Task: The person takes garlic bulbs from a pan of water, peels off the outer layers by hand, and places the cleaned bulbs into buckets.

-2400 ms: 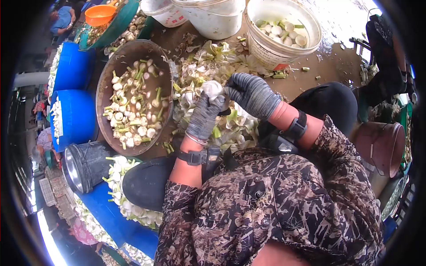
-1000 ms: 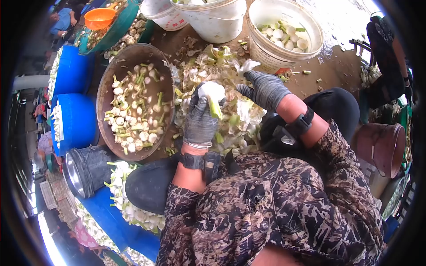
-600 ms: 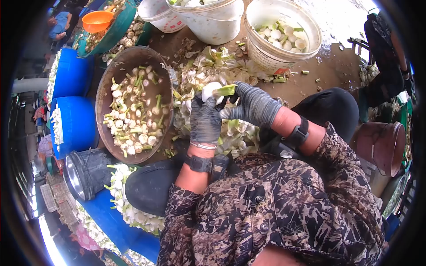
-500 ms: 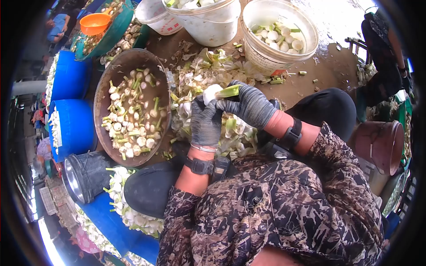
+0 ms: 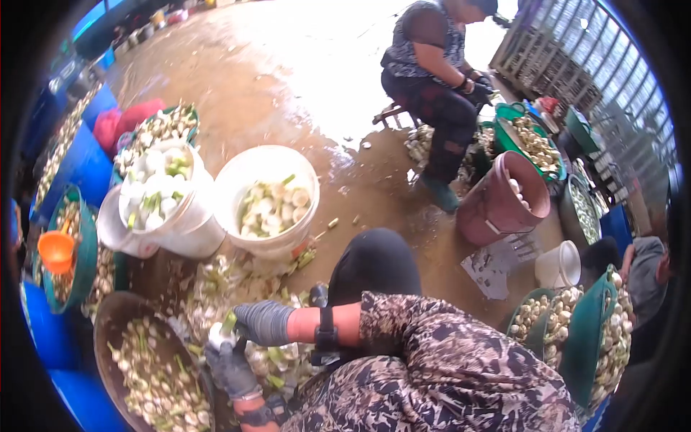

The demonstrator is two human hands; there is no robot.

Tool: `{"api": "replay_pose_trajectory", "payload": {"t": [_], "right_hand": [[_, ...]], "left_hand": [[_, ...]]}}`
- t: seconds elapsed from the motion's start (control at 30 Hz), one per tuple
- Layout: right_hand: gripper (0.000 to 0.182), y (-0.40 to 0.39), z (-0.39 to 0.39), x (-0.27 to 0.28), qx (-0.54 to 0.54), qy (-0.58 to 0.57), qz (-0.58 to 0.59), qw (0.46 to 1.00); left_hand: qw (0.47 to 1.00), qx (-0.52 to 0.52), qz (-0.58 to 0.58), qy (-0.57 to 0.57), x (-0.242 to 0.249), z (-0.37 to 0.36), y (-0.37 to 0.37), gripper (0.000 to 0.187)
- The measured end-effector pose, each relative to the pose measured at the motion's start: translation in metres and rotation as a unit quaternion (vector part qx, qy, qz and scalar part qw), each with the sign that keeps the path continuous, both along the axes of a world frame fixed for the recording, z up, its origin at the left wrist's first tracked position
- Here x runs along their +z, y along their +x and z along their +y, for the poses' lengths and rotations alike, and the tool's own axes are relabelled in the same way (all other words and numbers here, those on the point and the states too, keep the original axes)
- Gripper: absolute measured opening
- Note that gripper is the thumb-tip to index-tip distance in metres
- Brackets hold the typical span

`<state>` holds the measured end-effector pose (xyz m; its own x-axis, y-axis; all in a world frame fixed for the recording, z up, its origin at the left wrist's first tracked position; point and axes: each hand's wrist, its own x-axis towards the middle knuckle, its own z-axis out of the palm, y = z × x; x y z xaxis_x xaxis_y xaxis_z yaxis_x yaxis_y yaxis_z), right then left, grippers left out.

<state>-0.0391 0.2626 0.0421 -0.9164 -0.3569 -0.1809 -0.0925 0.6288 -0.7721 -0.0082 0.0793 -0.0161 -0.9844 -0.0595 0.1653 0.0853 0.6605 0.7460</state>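
Observation:
A white garlic bulb (image 5: 219, 335) with a short green stem is held between my two gloved hands, over a heap of peelings (image 5: 216, 288). My left hand (image 5: 234, 367) is closed on the bulb from below. From the right, my right hand (image 5: 265, 322) curls its fingers against the bulb and stem; whether it also holds a small tool is hidden. Beside my left hand stands a wide brown basin (image 5: 108, 345) of unpeeled garlic. Beyond my hands is a white bucket (image 5: 311, 216) part-filled with peeled garlic.
Another white bucket (image 5: 198, 234), heaped with garlic, stands behind at left. An orange strainer (image 5: 56, 252) sits in a green tub (image 5: 85, 270). A seated person (image 5: 432, 79) works near a maroon bucket (image 5: 482, 205). Green tubs (image 5: 583, 345) of garlic stand to the right.
My view has swung right and up, so the hands now appear lower left and the seated person shows fully. The garlic bulb stays between both hands.

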Motion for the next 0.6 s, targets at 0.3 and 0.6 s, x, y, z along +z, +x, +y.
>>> {"api": "replay_pose_trajectory", "payload": {"t": [0.3,0.6], "right_hand": [[0.013,-0.002,-0.006,-0.026,0.018,0.119,0.332,0.935],[0.012,0.004,-0.008,-0.036,-0.013,0.156,0.293,0.943]], "left_hand": [[0.899,-0.06,-0.122,0.416,-0.072,-0.036,-0.031,0.051],[0.993,-0.077,-0.093,0.016,0.05,0.023,0.011,0.041]]}}
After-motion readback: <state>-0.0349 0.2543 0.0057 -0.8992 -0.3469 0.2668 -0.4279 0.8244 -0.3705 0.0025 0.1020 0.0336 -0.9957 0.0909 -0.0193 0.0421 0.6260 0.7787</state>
